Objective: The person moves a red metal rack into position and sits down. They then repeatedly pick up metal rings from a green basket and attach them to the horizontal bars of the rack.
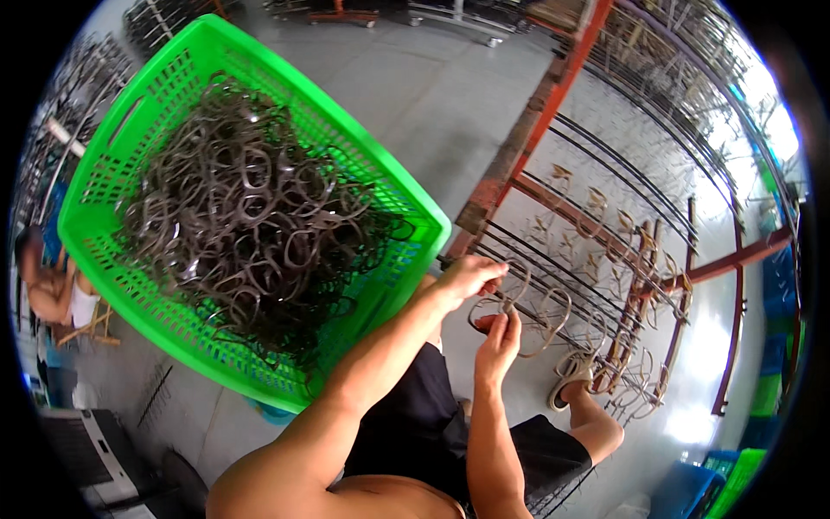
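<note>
My left hand (474,278) is closed, its fingertips pinching the edge of a thin grey looped piece (526,284) beside the rack's rods. Just below and to the right, my right hand (499,339) has thumb and fingers pressed together on a similar looped part, whose dark loop (474,318) shows left of the fingertips. Whether the two loops belong to one piece I cannot tell. More looped pieces (558,316) hang on the rack right of my hands. A big green plastic basket (372,160) at the left holds a tangled heap of dark grey looped parts (251,199).
A reddish-brown metal rack (553,108) with rows of thin rods (622,151) stands along the right. Blue and green crates (683,493) sit at the lower right. A seated person (52,285) is at the far left, near a dark box-shaped thing (86,450). Wheeled racks (454,19) stand behind.
</note>
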`<state>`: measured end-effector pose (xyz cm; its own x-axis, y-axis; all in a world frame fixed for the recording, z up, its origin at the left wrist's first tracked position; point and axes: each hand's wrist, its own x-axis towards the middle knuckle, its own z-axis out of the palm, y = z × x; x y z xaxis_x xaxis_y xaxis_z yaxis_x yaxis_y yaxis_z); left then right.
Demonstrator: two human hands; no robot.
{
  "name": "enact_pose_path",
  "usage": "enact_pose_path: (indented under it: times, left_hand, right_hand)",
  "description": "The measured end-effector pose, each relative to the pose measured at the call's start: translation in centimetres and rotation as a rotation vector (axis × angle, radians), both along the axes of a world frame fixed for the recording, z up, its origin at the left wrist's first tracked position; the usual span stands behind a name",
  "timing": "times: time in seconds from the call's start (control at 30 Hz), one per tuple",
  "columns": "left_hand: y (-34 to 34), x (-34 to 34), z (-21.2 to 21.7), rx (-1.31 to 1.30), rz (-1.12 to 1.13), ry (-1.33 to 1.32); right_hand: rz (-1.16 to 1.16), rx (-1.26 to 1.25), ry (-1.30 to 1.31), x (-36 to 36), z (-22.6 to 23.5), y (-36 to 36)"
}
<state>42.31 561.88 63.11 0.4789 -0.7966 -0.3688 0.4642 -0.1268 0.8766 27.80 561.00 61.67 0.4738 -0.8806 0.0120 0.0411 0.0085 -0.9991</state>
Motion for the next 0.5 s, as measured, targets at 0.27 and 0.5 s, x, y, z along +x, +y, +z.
enact_pose_path:
  times: [0.27, 0.5]
  left_hand:
    - [3.1, -0.5, -0.9, 0.126, -0.03, -0.49]
    - [17.4, 2.1, 5.7, 0.966, 0.614, -1.508]
  right_hand:
    - [0.067, -0.193, 0.3, -0.9, -0.9, 1.6]
    - [0.303, 0.031, 0.845, -5.2, -8.0, 3.0]
